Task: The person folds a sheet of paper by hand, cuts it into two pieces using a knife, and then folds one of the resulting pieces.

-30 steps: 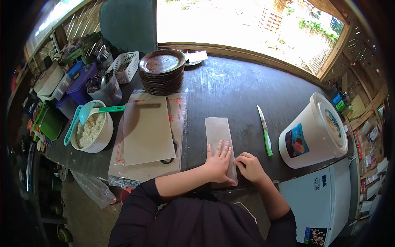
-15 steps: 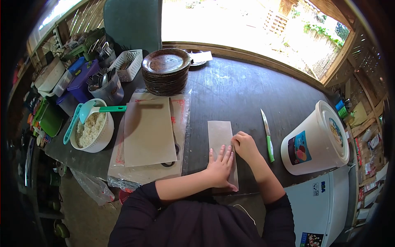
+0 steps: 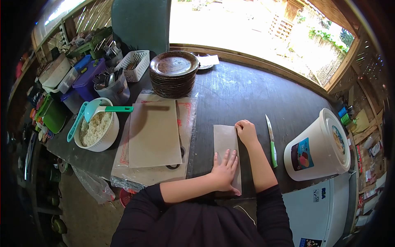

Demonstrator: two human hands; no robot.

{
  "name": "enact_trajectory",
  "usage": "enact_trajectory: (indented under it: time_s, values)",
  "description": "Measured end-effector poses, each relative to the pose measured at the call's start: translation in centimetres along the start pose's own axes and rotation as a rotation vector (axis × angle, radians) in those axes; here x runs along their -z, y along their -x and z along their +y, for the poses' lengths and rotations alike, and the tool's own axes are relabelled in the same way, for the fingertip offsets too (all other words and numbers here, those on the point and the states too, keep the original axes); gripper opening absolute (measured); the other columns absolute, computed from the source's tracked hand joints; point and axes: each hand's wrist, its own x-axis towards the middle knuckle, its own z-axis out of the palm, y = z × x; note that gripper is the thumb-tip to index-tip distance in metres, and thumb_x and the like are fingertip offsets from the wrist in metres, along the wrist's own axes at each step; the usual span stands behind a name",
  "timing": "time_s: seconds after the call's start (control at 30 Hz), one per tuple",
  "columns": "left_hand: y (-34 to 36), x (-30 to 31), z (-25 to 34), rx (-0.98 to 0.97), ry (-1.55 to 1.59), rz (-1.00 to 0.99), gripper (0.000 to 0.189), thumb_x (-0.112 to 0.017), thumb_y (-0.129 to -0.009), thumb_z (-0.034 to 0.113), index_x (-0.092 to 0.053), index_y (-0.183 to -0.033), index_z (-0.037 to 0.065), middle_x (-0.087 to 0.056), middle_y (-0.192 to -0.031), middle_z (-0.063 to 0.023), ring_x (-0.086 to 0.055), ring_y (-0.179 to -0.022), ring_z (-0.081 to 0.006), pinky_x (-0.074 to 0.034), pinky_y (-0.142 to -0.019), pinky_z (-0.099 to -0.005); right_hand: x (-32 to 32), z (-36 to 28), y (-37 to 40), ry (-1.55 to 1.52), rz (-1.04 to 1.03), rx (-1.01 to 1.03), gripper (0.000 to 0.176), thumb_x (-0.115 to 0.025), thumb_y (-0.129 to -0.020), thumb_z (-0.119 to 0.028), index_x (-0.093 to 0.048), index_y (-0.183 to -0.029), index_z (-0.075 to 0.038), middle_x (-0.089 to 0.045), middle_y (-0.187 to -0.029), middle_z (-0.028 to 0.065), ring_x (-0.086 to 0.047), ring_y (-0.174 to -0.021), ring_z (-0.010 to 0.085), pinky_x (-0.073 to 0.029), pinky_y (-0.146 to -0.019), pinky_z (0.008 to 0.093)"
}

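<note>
Left hand [image 3: 225,171]: lies palm down on the near half of the paper strip [image 3: 225,140] – grip apart, fingers spread and flat, pressing the paper to the worktop [image 3: 247,92].
Right hand [image 3: 246,131]: sits at the far right corner of the same strip, knuckles up, grip drawn together with the fingers curled under; whether they pinch the paper's edge cannot be told.
Paper strip: a narrow tan piece, lying lengthwise away from the person, at the near edge of the dark worktop and between the two forearms.
Knife [image 3: 271,141]: green handle, blade pointing away – just beside the right forearm, on its outer side, not touched.
White tub [image 3: 319,146]: lidded, with a printed label, standing right of the knife near the worktop's corner.
Brown sheet [image 3: 154,133]: a larger tan sheet left of the strip, resting on a plastic-wrapped pack [image 3: 187,119] with red print showing at its edges.
Bowl of rice [image 3: 96,131]: white, at the left edge of the worktop, a teal scoop [image 3: 101,109] laid across its rim.
Stack of brown plates [image 3: 173,74]: at the far side, beyond the wrapped pack.
Behind the bowl: a cutlery holder [image 3: 111,84], a white basket [image 3: 133,66] and a purple box [image 3: 87,78], crowded close together.
</note>
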Motion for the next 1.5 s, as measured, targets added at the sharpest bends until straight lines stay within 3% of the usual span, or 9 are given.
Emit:
enact_trajectory:
  time_s: [0.27, 0.33, 0.43, 0.63, 0.8, 0.87, 0.93, 1.13, 1.5]
  values:
    - [-0.2, 0.3, -1.4, -0.053, -0.013, 0.017, 0.139, -0.057, -0.054, 0.086, -0.011, -0.145, -0.008, -0.003, -0.154, -0.0237, 0.003, -0.143, -0.0403, -0.005, -0.106, -0.0680, 9.1, 2.7, 4.7, -0.002, 0.154, -0.186, 0.030, -0.067, -0.080, -0.017, -0.065, -0.108, -0.007, -0.059, -0.099, 0.0155, -0.060, -0.089, 0.0298, -0.048, -0.081, 0.0379]
    - [-0.5, 0.3, -1.9, -0.049, 0.029, 0.026, 0.141, -0.059, -0.052, 0.086, -0.010, -0.146, -0.006, -0.001, -0.155, -0.0206, 0.006, -0.143, -0.0385, -0.002, -0.106, -0.0676, 10.8, 2.8, 7.6, 0.506, 0.144, -0.334, 0.046, -0.068, -0.079, -0.020, -0.057, -0.123, -0.010, -0.053, -0.109, 0.0166, -0.054, -0.101, 0.0332, -0.043, -0.090, 0.0397]
    - [-0.7, 0.8, -2.3, -0.058, 0.075, -0.001, 0.141, -0.058, -0.051, 0.087, -0.010, -0.146, -0.005, -0.002, -0.155, -0.0195, 0.006, -0.143, -0.0388, -0.001, -0.106, -0.0669, 11.0, 4.0, 10.2, 0.471, 0.000, -0.485, 0.057, -0.069, -0.078, -0.022, -0.051, -0.131, -0.012, -0.049, -0.113, 0.0171, -0.049, -0.106, 0.0363, -0.039, -0.094, 0.0427]
    - [-0.3, 1.5, -3.0, -0.071, 0.064, -0.021, 0.140, -0.062, -0.047, 0.086, -0.010, -0.149, 0.005, -0.001, -0.156, -0.0189, 0.005, -0.143, -0.0386, -0.002, -0.106, -0.0666, 11.9, 1.6, 12.9, 0.261, 0.115, -0.469, 0.050, -0.061, -0.079, -0.014, -0.053, -0.126, 0.001, -0.054, -0.093, 0.0206, -0.058, -0.084, 0.0355, -0.048, -0.077, 0.0401]
    - [0.1, 2.2, -3.1, -0.067, -0.019, -0.099, 0.144, -0.072, -0.042, 0.078, -0.006, -0.150, 0.009, 0.000, -0.157, -0.0147, 0.004, -0.144, -0.0365, -0.005, -0.105, -0.0685, 15.6, -5.5, 20.7, -0.351, 0.028, -0.396, 0.050, -0.059, -0.077, 0.002, -0.055, -0.126, -0.001, -0.054, -0.094, 0.0039, -0.055, -0.075, 0.0107, -0.047, -0.067, 0.0244]
    - [0.1, 2.2, -3.2, -0.059, -0.029, -0.103, 0.143, -0.073, -0.044, 0.077, -0.006, -0.150, 0.010, -0.001, -0.157, -0.0148, 0.002, -0.144, -0.0364, -0.006, -0.104, -0.0690, 15.6, -6.0, 25.4, -0.433, -0.049, -0.279, 0.052, -0.062, -0.074, 0.005, -0.057, -0.125, -0.001, -0.056, -0.097, 0.0028, -0.055, -0.080, 0.0102, -0.045, -0.073, 0.0227]
    - [0.0, 2.1, -3.3, -0.049, -0.025, -0.100, 0.142, -0.074, -0.043, 0.076, -0.006, -0.150, 0.012, -0.001, -0.157, -0.0137, 0.002, -0.144, -0.0359, -0.007, -0.104, -0.0688, 16.0, -8.5, 29.0, -0.581, -0.113, -0.510, 0.049, -0.065, -0.071, 0.004, -0.061, -0.120, -0.002, -0.058, -0.097, 0.0025, -0.056, -0.087, 0.0092, -0.043, -0.074, 0.0205]
    - [-0.1, 1.9, -3.4, -0.036, -0.023, -0.069, 0.134, -0.070, -0.049, 0.077, -0.009, -0.151, 0.014, -0.004, -0.157, -0.0115, -0.003, -0.144, -0.0351, -0.012, -0.103, -0.0664, 16.8, -11.5, 34.9, -0.341, -0.184, -0.511, 0.036, -0.071, -0.071, -0.001, -0.069, -0.107, -0.004, -0.067, -0.090, 0.0115, -0.067, -0.081, 0.0202, -0.051, -0.071, 0.0284]
    - [-0.3, 1.1, -3.5, -0.018, -0.015, -0.015, 0.127, -0.060, -0.054, 0.084, -0.013, -0.150, 0.016, -0.008, -0.156, -0.0102, -0.005, -0.143, -0.0340, -0.013, -0.103, -0.0640, 17.3, -11.7, 33.7, -0.274, -0.217, -0.432, 0.037, -0.073, -0.071, -0.003, -0.070, -0.107, -0.009, -0.065, -0.090, 0.0075, -0.065, -0.076, 0.0183, -0.051, -0.067, 0.0274]
